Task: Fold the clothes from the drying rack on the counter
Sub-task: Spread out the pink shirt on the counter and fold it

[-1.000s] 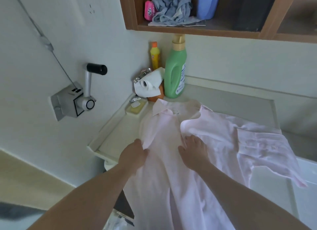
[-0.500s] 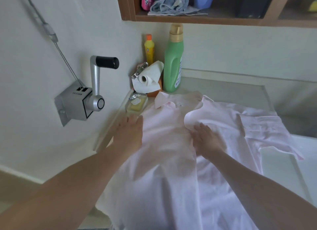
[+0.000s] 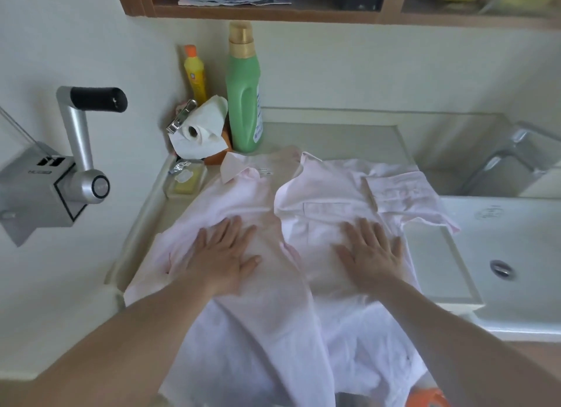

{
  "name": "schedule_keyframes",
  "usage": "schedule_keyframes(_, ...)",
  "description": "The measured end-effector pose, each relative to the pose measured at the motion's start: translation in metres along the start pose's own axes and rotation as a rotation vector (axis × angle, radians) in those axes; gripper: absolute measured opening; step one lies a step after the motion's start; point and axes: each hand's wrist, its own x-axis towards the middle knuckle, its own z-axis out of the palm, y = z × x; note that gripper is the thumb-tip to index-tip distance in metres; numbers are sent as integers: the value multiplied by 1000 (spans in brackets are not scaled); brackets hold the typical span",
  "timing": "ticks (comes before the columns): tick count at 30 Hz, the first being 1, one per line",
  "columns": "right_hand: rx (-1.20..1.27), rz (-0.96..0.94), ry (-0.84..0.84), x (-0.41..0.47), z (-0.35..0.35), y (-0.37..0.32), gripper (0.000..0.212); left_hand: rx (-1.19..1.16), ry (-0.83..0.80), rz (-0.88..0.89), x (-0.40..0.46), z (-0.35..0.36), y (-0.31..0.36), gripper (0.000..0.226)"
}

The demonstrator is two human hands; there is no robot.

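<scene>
A pale pink collared shirt (image 3: pixel 267 321) lies spread on the white counter (image 3: pixel 437 264), collar toward the wall and hem hanging over the front edge. Its right sleeve with the cuff (image 3: pixel 400 191) reaches toward the sink. My left hand (image 3: pixel 224 255) presses flat on the shirt's left half, fingers straight and spread. My right hand (image 3: pixel 372 253) presses flat on the right front panel, just below the chest pocket. Neither hand grips the cloth.
A green detergent bottle (image 3: pixel 244 103), a yellow bottle (image 3: pixel 194 72), a toilet roll (image 3: pixel 197 130) and a soap dish (image 3: pixel 185 180) crowd the back left corner. A wall crank (image 3: pixel 76 166) juts out at left. The sink (image 3: pixel 513 261) and tap (image 3: pixel 513 154) are at right, a wooden shelf (image 3: pixel 303 12) overhead.
Both hands have slid apart over the shirt and now lie flat with spread fingers. The camera has moved closer and tilted down.
</scene>
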Motion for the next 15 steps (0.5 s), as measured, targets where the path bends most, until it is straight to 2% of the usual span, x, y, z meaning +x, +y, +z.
schedule_keyframes(2,3,-14,6,1,-3,3,71,17,1,-25,5,-7,-9,73)
schedule_keyframes(4,61,-26,25,3,-6,8,68,19,84,-84,11,-17,8,67)
schedule_keyframes(6,246,-9,164,7,-7,11,60,-62,197,-176,17,-31,40,54)
schedule_keyframes(7,371,25,256,10,-8,14,50,-98,277,-157,22,-36,58,45)
schedule_keyframes(9,556,121,395,17,-14,25,27,-134,427,-4,28,-43,94,40)
schedule_keyframes(11,679,227,460,27,-28,45,21,-154,494,193,31,-50,130,43)
schedule_keyframes(13,812,376,454,34,-46,67,25,-164,476,331,34,-55,160,44)
schedule_keyframes(15,900,538,420,44,-60,95,30,-181,368,382,41,-65,186,46)
